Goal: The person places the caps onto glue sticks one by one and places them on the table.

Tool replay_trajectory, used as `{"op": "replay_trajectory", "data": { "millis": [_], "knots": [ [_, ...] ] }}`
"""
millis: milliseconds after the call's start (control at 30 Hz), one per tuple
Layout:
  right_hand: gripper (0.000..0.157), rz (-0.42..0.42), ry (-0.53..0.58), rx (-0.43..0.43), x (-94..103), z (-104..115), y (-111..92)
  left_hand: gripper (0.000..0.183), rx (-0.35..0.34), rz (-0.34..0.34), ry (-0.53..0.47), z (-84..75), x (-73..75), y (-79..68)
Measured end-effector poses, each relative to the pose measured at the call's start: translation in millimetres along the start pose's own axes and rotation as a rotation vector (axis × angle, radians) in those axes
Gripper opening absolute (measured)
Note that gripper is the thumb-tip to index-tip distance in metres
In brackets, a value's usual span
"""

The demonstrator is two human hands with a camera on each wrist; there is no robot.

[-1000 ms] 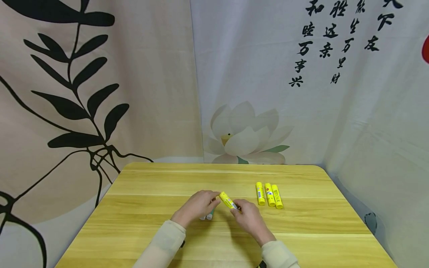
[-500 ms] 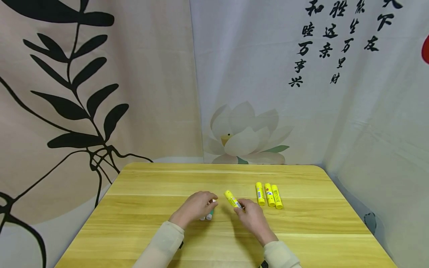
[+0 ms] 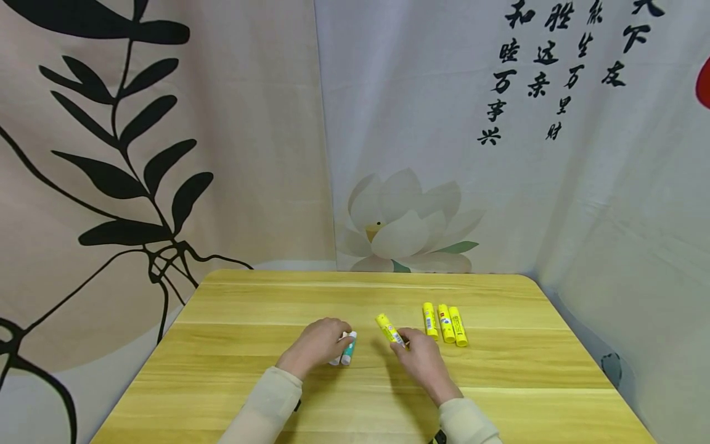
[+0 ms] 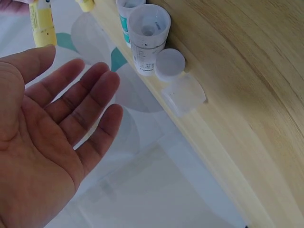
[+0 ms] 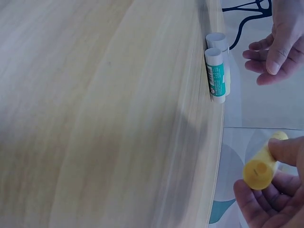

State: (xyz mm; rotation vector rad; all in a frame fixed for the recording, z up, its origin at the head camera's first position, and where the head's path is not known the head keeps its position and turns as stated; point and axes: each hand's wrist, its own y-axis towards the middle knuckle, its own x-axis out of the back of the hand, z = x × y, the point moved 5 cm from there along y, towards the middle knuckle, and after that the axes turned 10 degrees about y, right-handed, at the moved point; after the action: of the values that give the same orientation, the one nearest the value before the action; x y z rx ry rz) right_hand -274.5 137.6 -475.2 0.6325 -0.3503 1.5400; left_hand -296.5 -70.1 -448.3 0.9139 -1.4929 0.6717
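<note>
My right hand (image 3: 424, 361) pinches a yellow glue stick (image 3: 390, 328) above the table. In the right wrist view, the thumb and fingers of that hand hold the yellow glue stick (image 5: 262, 166), its round end facing the camera. My left hand (image 3: 316, 345) hovers over two white-and-green glue sticks (image 3: 349, 349) that lie side by side, partly hidden by it in the head view. In the left wrist view, the fingers of the left hand (image 4: 57, 118) are loosely bent with nothing in them. A white glue stick (image 4: 148, 42) shows its hollow end there, near small white cylindrical pieces (image 4: 170, 64).
Three yellow glue sticks (image 3: 446, 322) lie close together to the right of my right hand. The wooden table (image 3: 266, 302) has its far edge against a printed curtain (image 3: 266, 123) with leaves, a flower and writing.
My left fingers touched the yellow glue stick's end a second ago and are now apart from it. The right hand has carried the glue stick slightly right; the left has drawn slightly left.
</note>
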Motion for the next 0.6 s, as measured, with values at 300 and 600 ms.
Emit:
{"op": "replay_trajectory", "data": {
  "millis": [300,600],
  "knots": [
    [0.03,-0.027,-0.018,-0.006,3.4,-3.0,1.3,0.029,0.031,-0.008,0.079,2.9,1.1,-0.6],
    [0.029,-0.039,-0.03,-0.036,8.6,-8.3,2.7,0.03,0.019,-0.007,0.097,2.8,1.2,-2.7]
  ]
}}
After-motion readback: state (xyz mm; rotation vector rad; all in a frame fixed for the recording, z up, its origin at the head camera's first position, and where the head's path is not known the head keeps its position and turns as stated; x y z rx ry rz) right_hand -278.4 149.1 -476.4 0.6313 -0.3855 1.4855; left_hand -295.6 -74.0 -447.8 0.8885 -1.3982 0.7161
